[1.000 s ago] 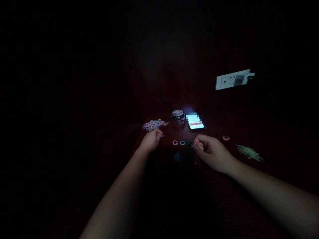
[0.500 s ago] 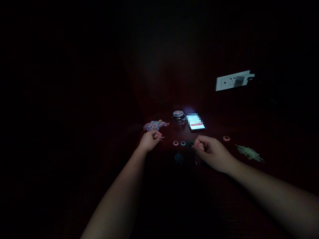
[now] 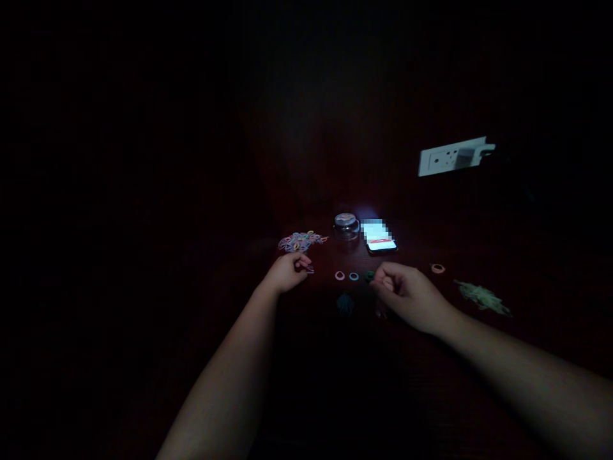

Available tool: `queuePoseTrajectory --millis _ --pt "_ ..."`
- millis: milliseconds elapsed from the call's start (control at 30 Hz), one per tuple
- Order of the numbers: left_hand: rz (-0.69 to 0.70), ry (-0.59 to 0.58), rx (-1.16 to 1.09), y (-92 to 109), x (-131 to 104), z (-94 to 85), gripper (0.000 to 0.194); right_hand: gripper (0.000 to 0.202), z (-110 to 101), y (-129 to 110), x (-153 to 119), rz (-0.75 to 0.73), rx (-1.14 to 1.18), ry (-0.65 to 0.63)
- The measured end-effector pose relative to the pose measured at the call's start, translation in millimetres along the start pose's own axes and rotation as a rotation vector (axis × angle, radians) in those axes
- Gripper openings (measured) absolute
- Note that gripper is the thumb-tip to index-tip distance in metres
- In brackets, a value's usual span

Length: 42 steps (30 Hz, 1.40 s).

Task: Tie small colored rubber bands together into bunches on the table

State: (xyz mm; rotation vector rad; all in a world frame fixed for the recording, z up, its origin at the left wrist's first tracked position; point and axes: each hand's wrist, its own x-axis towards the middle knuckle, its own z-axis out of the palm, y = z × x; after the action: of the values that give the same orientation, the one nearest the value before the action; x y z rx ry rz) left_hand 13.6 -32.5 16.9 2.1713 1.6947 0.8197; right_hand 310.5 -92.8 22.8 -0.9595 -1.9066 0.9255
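Observation:
My left hand is closed in a pinch on a small pale band, just in front of a pile of multicoloured bands. My right hand has its fingers curled together beside a green band; what they hold, if anything, is too small to make out. Between the hands lie a pink ring and a light blue ring. Nearer to me is a dark teal bundle. Some faint pinkish bands lie below my right hand.
A lidded glass jar stands behind the rings, beside a lit phone. To the right are an orange ring and a pale yellow-green pile. A socket panel is on the wall.
The view has shifted slightly, so most things appear a little farther right. My left fingers have moved slightly at the pale band. My right hand keeps nearly the same pose.

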Motion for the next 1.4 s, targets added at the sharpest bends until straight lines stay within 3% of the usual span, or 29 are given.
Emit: queuePoseTrajectory --millis 167,433,533,667,767,900,1033,1400 --pt "-0.046 0.017 0.101 -4.2 3.3 1.0 0.023 0.021 -0.5 -0.5 -1.0 0.008 0.013 0.006" --pt "0.018 -0.015 0.185 -7.0 8.3 3.5 0.007 0.022 0.2 -0.6 0.3 0.007 -0.009 0.013" --pt "0.033 -0.005 0.2 5.7 7.8 5.1 0.007 0.021 0.2 0.0 0.3 -0.009 -0.014 0.007" --pt "0.055 0.044 0.134 41.4 4.7 10.6 0.017 0.017 1.5 -1.0 0.9 -0.026 -0.037 0.044" --pt "0.23 0.067 0.115 72.5 -1.3 17.8 0.016 0.011 2.9 -0.6 3.1 -0.032 -0.072 0.104" --pt "0.426 0.052 0.084 98.5 -9.7 26.7 0.012 0.024 2.9 2.5 6.4 -0.041 -0.115 0.18" --pt "0.507 0.066 0.07 106.0 -13.8 29.5 0.011 0.018 2.0 2.1 7.0 -0.055 -0.118 0.155" --pt "0.553 0.064 0.052 111.0 -16.1 29.4 0.015 0.015 0.7 -0.8 6.9 -0.037 -0.088 0.145"
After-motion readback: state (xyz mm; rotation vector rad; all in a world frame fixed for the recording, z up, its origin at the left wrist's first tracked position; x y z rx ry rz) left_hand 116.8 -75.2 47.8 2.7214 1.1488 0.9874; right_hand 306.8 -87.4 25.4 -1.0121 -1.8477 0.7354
